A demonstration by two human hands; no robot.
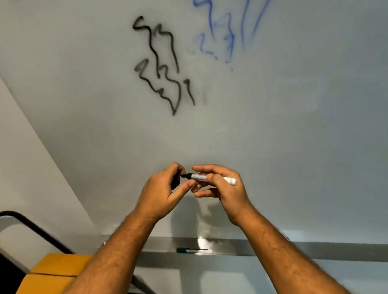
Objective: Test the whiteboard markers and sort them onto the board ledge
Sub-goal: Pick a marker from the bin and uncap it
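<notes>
A white-barrelled black marker (201,176) lies level in front of the whiteboard (302,127), its black tip pointing left. My right hand (221,186) grips the barrel between thumb and fingers. My left hand (166,190) pinches a small black cap (183,172) right at the marker's tip. Black scribbles (160,66) and blue scribbles (228,22) mark the board above. On the metal ledge (287,248) below lies a green-capped marker (191,250).
A yellow box (48,281) stands at the lower left next to a black curved metal frame (21,218). The wall (9,148) meets the board's left edge. The ledge runs on to the right under my right forearm.
</notes>
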